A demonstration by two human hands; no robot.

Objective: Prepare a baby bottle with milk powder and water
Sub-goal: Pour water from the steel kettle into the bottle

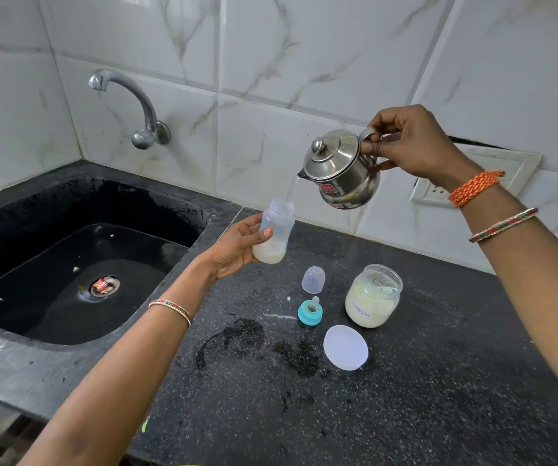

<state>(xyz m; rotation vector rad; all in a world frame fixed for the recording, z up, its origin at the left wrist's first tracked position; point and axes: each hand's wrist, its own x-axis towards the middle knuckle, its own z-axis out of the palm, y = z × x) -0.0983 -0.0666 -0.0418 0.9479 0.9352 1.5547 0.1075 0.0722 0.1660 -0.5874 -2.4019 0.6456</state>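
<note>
The baby bottle (274,234) is being gripped around its body by the left hand (237,250) and held above the counter (405,398), beside the sink (69,264). A steel kettle (339,169) is being clasped by its handle in the right hand (415,142) and tilted, and a thin stream of water (291,187) is being poured into the bottle's open mouth. Pale milky liquid is being collected at the bottom. The open powder jar (373,296), its lid (345,347), the teal nipple ring (310,311) and the clear cap (313,280) are being left on the counter below.

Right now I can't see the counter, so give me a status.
Left hand holds bottle. Right hand tips kettle, water pouring in. Nipple ring, cap on counter. Nothing in the way.
</note>
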